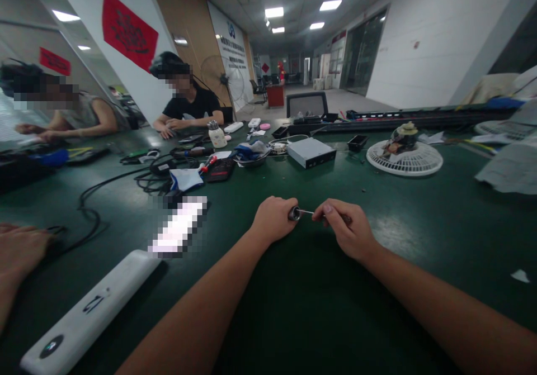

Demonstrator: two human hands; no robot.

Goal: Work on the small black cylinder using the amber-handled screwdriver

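My left hand [274, 218] is closed around a small dark cylinder [295, 213] with a shiny ring at its open end, which faces right. Most of the cylinder is hidden in the fingers. My right hand [347, 227] pinches a thin screwdriver [307, 212] by its dark handle. The metal shaft points left, with its tip at the cylinder's open end; whether it touches the inside I cannot tell. Both hands are just above the green table [293, 308].
To the left lie a long white device [92, 308] and a blurred bright screen [180, 227]. Further back are a disc drive [311, 152], a white fan grille with a motor [404, 158], a bottle [217, 134] and cables. Another person's hand [25, 249] rests at far left; two people sit across.
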